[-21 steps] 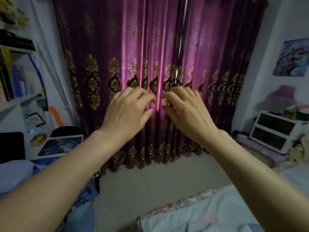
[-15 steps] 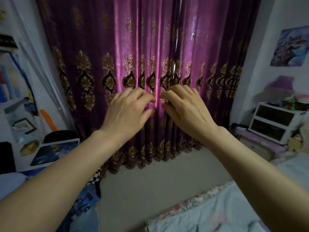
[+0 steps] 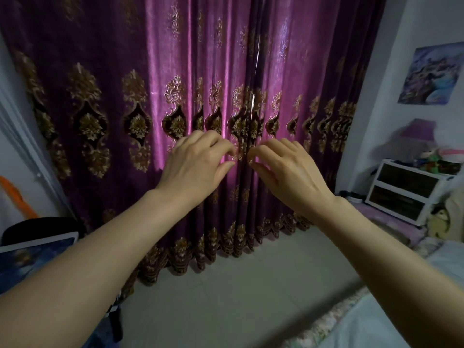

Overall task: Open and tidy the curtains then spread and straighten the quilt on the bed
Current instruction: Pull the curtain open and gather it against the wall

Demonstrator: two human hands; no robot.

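Note:
Two purple curtains with gold patterns hang closed ahead, the left curtain (image 3: 140,101) and the right curtain (image 3: 308,79) meeting at a dark seam in the middle. My left hand (image 3: 198,164) and my right hand (image 3: 288,169) are raised side by side at that seam. Their curled fingertips touch the fabric edges, and the thumbs stay apart from the fingers with no fold visibly pinched. A pale blue quilt (image 3: 381,325) lies on the bed at the bottom right, mostly hidden by my right forearm.
A white drawer unit (image 3: 406,192) with toys on top stands at the right wall, below a poster (image 3: 429,74). On the left are a tablet-like picture (image 3: 32,257) and a dark chair back (image 3: 37,227). Pale floor (image 3: 238,292) lies between the curtains and the bed.
The view has drawn closer to the curtains and swung slightly right. Both hands stay at the centre seam in nearly the same curled pose, now a little further apart.

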